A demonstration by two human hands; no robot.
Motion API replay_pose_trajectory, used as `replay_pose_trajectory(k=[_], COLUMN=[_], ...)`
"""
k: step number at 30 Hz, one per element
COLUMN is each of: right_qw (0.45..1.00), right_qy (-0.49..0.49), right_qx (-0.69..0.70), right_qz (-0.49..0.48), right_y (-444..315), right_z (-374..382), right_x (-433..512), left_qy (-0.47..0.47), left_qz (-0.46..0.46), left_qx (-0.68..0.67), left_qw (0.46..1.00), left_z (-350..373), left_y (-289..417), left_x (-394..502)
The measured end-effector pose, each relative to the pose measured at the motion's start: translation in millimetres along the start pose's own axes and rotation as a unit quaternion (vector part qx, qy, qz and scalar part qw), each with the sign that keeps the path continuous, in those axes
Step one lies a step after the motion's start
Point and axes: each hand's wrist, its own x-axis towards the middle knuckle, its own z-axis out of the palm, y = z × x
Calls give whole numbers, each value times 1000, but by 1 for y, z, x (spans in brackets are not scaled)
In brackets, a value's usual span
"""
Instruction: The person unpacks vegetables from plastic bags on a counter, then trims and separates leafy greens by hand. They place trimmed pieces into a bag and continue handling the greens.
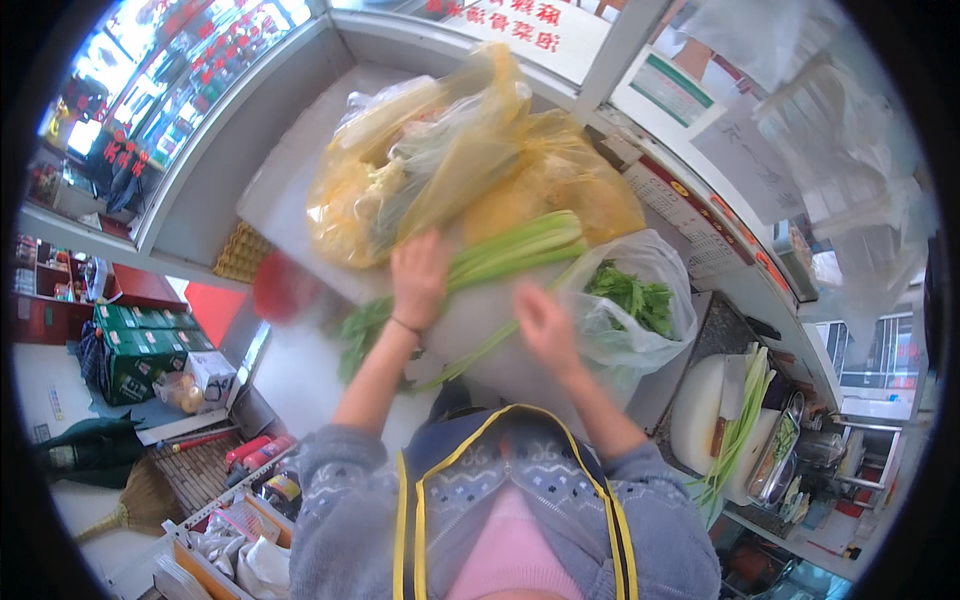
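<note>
My left hand (420, 270) is closed over the middle of a celery bunch (517, 251). Pale green stalks stick out to its right, and leaves (364, 341) hang on its left. My right hand (545, 322), blurred and with curled fingers, is beside a white plastic bag (645, 349); whether it pinches anything is unclear. Celery leaves (634, 296) show in that bag's mouth. A thin loose stalk (480, 352) slants across the white table (457, 315) between my hands. Just beyond the bunch are yellow translucent bags (480, 172), one with pale vegetables visible inside.
To the right, a cleaver (727, 397) and long green stalks (742, 420) lie on a round white cutting board (694, 412), near a metal tray (780, 450) of chopped greens. A red round object (281, 285) is at the table's left edge. Window frames enclose the far side.
</note>
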Motion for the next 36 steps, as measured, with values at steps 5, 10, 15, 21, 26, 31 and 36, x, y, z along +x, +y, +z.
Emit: replay_pose_trajectory(k=[5,10,15,21,26,31,36], right_qw=[991,931,912,934,936,898,913], right_qy=[-101,121,116,-153,-150,4,73], right_qx=[-64,-267,-363,-268,-215,-254,-85], right_qz=[-56,-219,-154,-178,-234,-359,-393], right_y=[-26,-34,-10,22,24,-10,-81], right_z=[-46,-121,-182,-152,-151,-189,-181], right_x=[-98,-88,-65,-137,-166,-126,-98], left_qy=[-144,-179,-179,79,329,534,571], left_qz=[21,32,-34,-59,-211,-227,-177], left_qx=[23,72,79,182,65,-53,-280], left_qw=[989,981,980,978,918,812,751], left_z=[28,26,-51,-225,-386,-465,-447], left_y=[46,39,54,75,119,157,153], left_x=[-18,0,39,67,39,-7,-38])
